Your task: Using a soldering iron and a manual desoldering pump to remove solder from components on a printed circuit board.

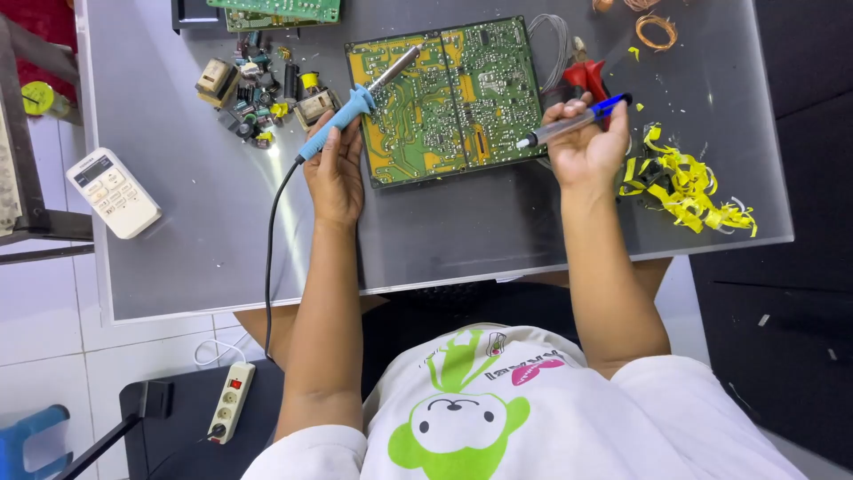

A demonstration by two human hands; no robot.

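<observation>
Power strip [230, 402]: lying on the floor, near left, below the table edge; a black cord [269, 258] is running up from that side to the iron.

Table [444, 249]: grey top, carrying everything below.

Left hand [336, 173]: fingers closing around the blue handle of the soldering iron [355, 105], held like a pen, likely so the metal tip is slanting down onto the board's left part.

Right hand [585, 142]: fingers wrapping a blue-ended desoldering pump [573, 123], its nozzle pointing left at the board's right edge, seemingly kept ready beside the iron.

Circuit board [449, 98]: green and yellow, lying flat between the two hands, solder side up.

Remote [113, 192]: white, resting at the left table edge, well apart.

Yellow shreds [684, 182]: piling right of the right hand.

Loose components [258, 98]: clustering far left, just beside the iron's handle, crowding that side.

Red pliers [586, 76]: lying behind the right hand, partly hidden.

Copper coil [656, 31]: sitting far right.
</observation>
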